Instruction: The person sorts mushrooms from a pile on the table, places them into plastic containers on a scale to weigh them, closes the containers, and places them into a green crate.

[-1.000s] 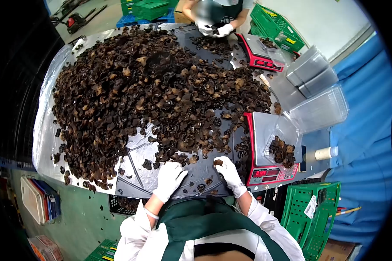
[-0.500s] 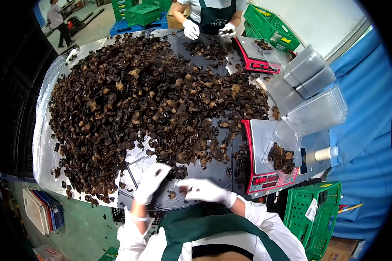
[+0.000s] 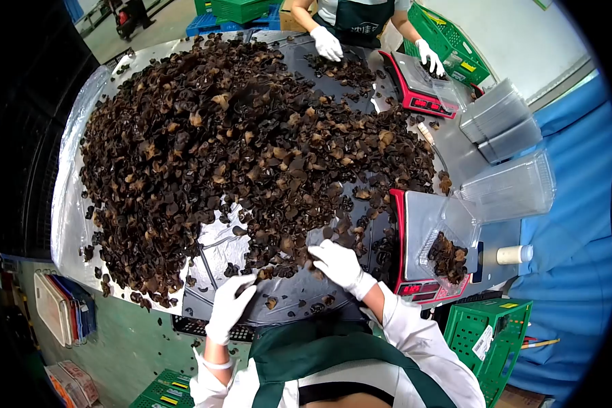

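Note:
A broad heap of dark brown wood ear mushrooms [image 3: 204,149] covers much of the table. My left hand [image 3: 230,307], in a white glove, is at the near edge, thumb and fingers apart, nothing visible between them. Further right, my gloved right hand [image 3: 341,266] reaches to the heap's near fringe, its fingers stretched out and touching or just over some pieces. A few loose mushroom bits lie on the dark tabletop [image 3: 251,314] between my hands. On the right, a red scale [image 3: 415,238] carries a clear plastic tub holding a mushroom portion [image 3: 449,258].
Across the table, a co-worker's gloved hands [image 3: 328,45] are at mushrooms and a second red scale [image 3: 425,81]. Clear plastic tubs [image 3: 510,180] stand at the right edge, near a white bottle [image 3: 514,255]. Green crates [image 3: 486,340] stand beside the table.
My hands have moved apart: the right forward to the heap's fringe, the left slightly down. The co-worker's one hand has moved onto the far scale. The view has shifted slightly.

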The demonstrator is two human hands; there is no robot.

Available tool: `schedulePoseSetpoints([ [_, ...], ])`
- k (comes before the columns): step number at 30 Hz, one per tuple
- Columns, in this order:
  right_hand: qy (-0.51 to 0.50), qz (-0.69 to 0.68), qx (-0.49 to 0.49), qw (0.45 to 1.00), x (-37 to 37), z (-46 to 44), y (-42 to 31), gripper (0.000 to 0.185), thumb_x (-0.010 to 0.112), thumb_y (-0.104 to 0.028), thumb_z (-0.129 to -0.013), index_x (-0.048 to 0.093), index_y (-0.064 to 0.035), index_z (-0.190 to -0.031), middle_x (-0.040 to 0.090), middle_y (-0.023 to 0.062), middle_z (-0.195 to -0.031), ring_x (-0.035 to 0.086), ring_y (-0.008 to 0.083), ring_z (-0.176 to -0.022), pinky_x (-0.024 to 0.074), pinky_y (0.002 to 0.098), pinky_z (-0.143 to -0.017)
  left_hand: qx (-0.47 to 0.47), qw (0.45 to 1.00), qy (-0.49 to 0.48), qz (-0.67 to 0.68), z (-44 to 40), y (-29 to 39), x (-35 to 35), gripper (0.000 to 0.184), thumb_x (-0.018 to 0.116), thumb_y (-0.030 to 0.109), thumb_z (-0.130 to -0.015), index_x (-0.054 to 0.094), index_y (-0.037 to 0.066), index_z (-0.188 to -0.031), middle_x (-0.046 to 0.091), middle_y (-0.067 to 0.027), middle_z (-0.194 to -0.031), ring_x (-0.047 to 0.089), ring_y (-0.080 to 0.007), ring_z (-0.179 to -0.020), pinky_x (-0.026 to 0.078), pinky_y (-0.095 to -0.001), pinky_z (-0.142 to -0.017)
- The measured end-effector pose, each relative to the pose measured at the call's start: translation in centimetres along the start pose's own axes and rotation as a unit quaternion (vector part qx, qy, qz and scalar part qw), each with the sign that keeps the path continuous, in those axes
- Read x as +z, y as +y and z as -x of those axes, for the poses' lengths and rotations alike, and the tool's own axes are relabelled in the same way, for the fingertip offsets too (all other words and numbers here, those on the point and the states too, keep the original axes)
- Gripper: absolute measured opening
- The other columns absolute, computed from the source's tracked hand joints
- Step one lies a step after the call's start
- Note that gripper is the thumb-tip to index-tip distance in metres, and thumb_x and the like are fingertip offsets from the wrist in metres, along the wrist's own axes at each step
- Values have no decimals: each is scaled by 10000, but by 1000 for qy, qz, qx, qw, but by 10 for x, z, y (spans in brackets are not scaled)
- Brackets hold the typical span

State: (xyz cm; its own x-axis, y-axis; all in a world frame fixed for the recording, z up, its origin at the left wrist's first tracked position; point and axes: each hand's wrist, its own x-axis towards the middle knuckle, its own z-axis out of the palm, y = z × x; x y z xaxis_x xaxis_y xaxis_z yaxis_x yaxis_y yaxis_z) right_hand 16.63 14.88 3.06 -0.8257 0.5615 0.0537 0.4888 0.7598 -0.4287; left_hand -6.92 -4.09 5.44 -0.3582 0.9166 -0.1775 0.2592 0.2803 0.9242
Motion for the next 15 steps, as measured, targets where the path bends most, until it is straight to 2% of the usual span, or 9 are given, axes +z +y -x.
schedulePoseSetpoints([
  [3, 14, -69, -3, 998, -9, 24, -7, 325, 623, -238, -824, 618, -169, -1141, 562, 42, -922, 622, 219, -831, 518, 307, -672, 152, 982, 53, -94, -34, 17, 29, 209, 700, 147, -804, 683, 51, -990, 670, -113, -971, 628, -275, -930, 496, -341, -843],
  [4, 4, -82, 15, 996, -15, 29, -5, 351, 632, -205, -827, 609, -153, -1174, 591, 52, -948, 624, 210, -763, 516, 296, -663, 191, 973, 62, -117, -46, 15, 37, 183, 704, 147, -794, 679, 54, -949, 666, -116, -981, 628, -268, -929, 493, -343, -842],
  [5, 2, -192, 80, 978, -19, 33, -1, 367, 631, -184, -830, 601, -136, -1193, 605, 56, -976, 617, 182, -741, 511, 282, -664, 229, 962, 61, -137, -60, 10, 47, 197, 710, 157, -784, 673, 53, -946, 662, -113, -967, 622, -268, -911, 493, -347, -816],
  [8, 12, -454, 272, 848, -43, 41, 17, 395, 620, -115, -843, 568, -56, -1229, 594, 13, -1013, 568, 89, -776, 483, 239, -724, 292, 930, 56, -217, -93, 9, 75, 288, 719, 220, -766, 644, 47, -985, 636, -109, -940, 587, -272, -869, 477, -366, -756],
  [10, 151, -560, 267, 770, -48, 44, 31, 328, 613, -95, -844, 581, -34, -1164, 574, -1, -998, 546, 81, -810, 461, 226, -755, 276, 907, 42, -316, -102, 17, 92, 473, 705, 329, -759, 592, 38, -1115, 587, -96, -997, 526, -275, -892, 439, -377, -747],
  [12, 164, -575, 313, 738, -58, 47, 46, 224, 605, -76, -848, 596, -26, -1066, 576, 2, -975, 541, 85, -841, 452, 234, -780, 258, 889, 21, -379, -104, 21, 102, 467, 703, 301, -747, 592, 47, -1123, 562, -82, -938, 513, -265, -870, 424, -375, -725],
  [13, 170, -484, 272, 814, -48, 48, 67, 182, 622, -94, -850, 595, -28, -1017, 584, 4, -946, 548, 88, -818, 465, 256, -768, 260, 888, 20, -378, -104, 20, 104, 467, 703, 301, -747, 592, 47, -1123, 562, -82, -938, 513, -265, -870, 424, -375, -725],
  [14, 173, -484, 273, 813, -49, 44, 69, 182, 622, -94, -850, 595, -28, -1017, 584, 4, -946, 548, 88, -818, 465, 256, -768, 271, 885, 3, -378, -102, 18, 105, 457, 712, 257, -729, 591, 64, -1126, 564, -80, -933, 514, -266, -862, 420, -372, -731],
  [15, 173, -406, 257, 860, -47, 38, 69, 207, 642, -113, -836, 601, -39, -1026, 592, 20, -935, 563, 107, -801, 474, 269, -762, 282, 881, -15, -379, -98, 16, 106, 457, 721, 213, -711, 589, 82, -1129, 566, -78, -928, 515, -266, -855, 416, -370, -737],
])
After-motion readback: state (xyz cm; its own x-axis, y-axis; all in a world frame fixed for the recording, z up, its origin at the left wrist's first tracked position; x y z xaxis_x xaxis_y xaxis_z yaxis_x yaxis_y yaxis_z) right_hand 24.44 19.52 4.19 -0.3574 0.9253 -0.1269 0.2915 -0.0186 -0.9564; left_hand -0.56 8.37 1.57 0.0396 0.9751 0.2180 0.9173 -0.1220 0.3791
